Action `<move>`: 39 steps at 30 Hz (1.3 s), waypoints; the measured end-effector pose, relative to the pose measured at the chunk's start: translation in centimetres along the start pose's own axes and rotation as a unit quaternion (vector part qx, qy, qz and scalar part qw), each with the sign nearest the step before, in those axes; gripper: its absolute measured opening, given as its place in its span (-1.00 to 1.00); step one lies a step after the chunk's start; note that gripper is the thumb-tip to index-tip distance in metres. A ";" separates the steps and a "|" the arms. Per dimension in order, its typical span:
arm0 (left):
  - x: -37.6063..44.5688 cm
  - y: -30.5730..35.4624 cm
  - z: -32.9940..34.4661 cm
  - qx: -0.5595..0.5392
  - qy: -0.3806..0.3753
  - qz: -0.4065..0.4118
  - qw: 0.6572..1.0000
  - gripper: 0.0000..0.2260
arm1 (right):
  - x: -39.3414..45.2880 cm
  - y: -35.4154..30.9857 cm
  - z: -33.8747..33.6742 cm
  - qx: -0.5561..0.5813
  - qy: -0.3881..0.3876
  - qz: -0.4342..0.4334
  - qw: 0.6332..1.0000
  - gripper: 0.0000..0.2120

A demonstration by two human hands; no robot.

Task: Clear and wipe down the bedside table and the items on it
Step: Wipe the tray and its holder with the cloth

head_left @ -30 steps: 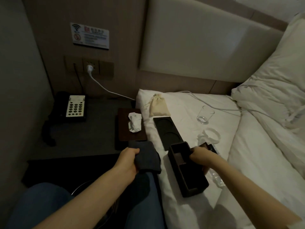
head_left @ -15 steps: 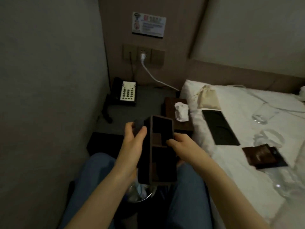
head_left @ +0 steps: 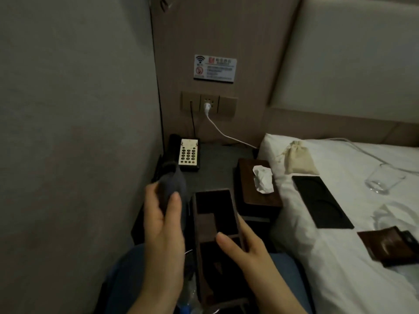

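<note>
A dark wooden divided organizer box point(head_left: 215, 225), open side up, is held above the lap just off the bedside table's point(head_left: 215, 168) front edge. A bunched dark cloth point(head_left: 173, 185) hangs over the table's front-left part, near the telephone point(head_left: 188, 155) at its back-left corner.

The table point(head_left: 217, 175) is dark grey. On it, a black phone point(head_left: 184, 155) with a cream keypad panel dotted with dark buttons, and a dark brown tissue box point(head_left: 258, 189) showing white tissue. The cloth point(head_left: 173, 184) is dark blue-grey — the divided box point(head_left: 217, 223) dark brown. White bed sheet point(head_left: 328, 257); beige pouch point(head_left: 298, 158); black tray point(head_left: 322, 202).
</note>
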State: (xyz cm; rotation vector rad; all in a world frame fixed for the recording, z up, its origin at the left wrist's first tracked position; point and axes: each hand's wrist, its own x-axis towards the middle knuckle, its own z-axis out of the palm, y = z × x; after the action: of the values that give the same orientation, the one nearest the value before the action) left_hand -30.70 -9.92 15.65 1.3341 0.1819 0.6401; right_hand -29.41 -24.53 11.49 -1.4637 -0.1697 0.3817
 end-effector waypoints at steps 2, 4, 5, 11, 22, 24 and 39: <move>0.6 0.8 1.0 0.115 -0.127 0.072 0.983 -0.84 | 0.9 -0.7 -0.3 -0.064 0.028 -0.047 0.996 -0.34; 1.6 0.7 2.0 0.238 -0.220 0.123 0.938 -0.70 | 1.8 -1.7 -0.8 -0.101 0.050 -0.087 0.990 -0.36; 2.2 0.9 2.4 0.271 -0.231 0.135 0.925 -0.70 | 2.3 -2.2 -1.3 -0.113 0.061 -0.102 0.987 -0.33; 7.0 1.5 3.6 0.495 -0.224 0.251 0.801 -0.64 | 2.7 -4.3 -4.1 -0.283 0.126 -0.151 0.939 -0.23; 5.4 -2.9 5.9 0.350 -0.094 0.202 0.910 -0.82 | 1.6 -2.8 -3.5 -0.394 0.264 -0.247 0.845 -0.32; 4.9 -3.9 5.7 0.294 -0.071 0.138 0.943 -0.80 | 1.5 -2.4 -3.2 -0.373 0.274 -0.249 0.851 -0.29; 6.4 -3.5 5.0 0.188 -0.120 -0.046 0.974 -0.69 | 2.3 -6.1 -3.9 -0.555 0.172 -0.187 0.792 -0.33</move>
State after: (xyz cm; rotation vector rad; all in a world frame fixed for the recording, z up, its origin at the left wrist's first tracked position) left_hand -21.97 -11.06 15.04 1.7455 0.1720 0.3696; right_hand -24.99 -27.75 16.78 -2.5651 -0.4256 -0.4214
